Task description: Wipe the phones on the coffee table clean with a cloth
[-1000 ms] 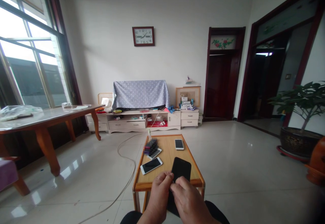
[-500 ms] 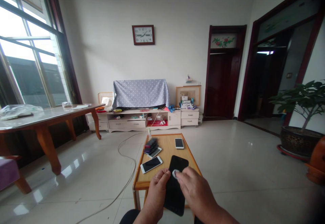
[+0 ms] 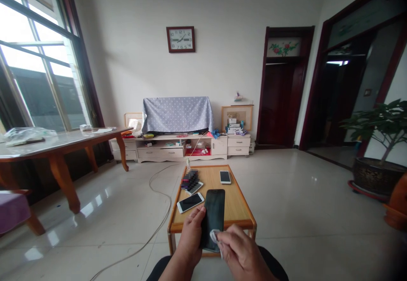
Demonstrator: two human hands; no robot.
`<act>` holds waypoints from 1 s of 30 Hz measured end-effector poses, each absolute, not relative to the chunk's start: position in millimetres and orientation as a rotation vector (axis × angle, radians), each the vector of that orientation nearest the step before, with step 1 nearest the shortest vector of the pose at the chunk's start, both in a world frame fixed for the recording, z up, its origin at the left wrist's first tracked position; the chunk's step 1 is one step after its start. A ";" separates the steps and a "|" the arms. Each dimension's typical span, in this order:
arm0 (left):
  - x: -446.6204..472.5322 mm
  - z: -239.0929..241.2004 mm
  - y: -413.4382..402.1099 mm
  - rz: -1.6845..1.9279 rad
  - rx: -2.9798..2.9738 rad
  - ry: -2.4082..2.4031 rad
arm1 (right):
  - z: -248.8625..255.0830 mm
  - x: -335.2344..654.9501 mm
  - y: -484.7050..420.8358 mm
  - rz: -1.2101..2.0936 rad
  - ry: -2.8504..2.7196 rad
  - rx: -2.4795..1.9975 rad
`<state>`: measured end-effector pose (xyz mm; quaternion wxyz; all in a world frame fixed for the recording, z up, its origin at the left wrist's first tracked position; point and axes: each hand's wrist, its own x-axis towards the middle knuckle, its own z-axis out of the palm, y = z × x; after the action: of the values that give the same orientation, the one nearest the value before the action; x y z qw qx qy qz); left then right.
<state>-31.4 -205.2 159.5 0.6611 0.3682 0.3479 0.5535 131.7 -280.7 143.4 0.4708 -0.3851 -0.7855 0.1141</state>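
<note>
A dark smartphone (image 3: 213, 215) is held upright above the near end of a small wooden table (image 3: 237, 206). My left hand (image 3: 190, 232) is closed round its left edge. Between the fingers of my right hand (image 3: 237, 247) a small white cloth (image 3: 214, 234) is pinched, resting against the lower part of the screen. On the table just beyond my left hand lies a white phone with a black screen (image 3: 190, 203). Another white phone (image 3: 225, 177) lies farther back on the right. A third pale phone (image 3: 194, 188) shows partly beside a pixelated dark stack (image 3: 190, 179).
A cable (image 3: 160, 226) runs over the floor left of the small table. A larger table (image 3: 68, 143) stands at the left by the window. At the far wall is a low white cabinet (image 3: 162, 153); a potted plant (image 3: 378, 175) stands at the right.
The dark phone has turned more upright and shifted left. My right hand with the cloth has slid from its upper part down to its lower part. The view has shifted slightly.
</note>
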 end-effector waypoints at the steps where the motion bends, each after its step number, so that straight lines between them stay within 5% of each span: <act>1: -30.0 159.7 -207.3 1.225 0.830 0.744 | 149.1 134.1 -276.1 0.300 -1.866 -0.944; 8: -24.6 168.5 -227.4 1.064 0.785 0.660 | 196.7 158.9 -230.3 0.221 -1.447 -0.981; 30: -25.8 155.4 -238.1 0.866 0.772 0.425 | 206.9 133.9 -238.7 0.391 -1.293 -1.058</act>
<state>-25.8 -238.1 155.4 0.8151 0.3619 0.1991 0.4062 133.9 -238.7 206.9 0.6541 -0.4666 -0.5699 0.1722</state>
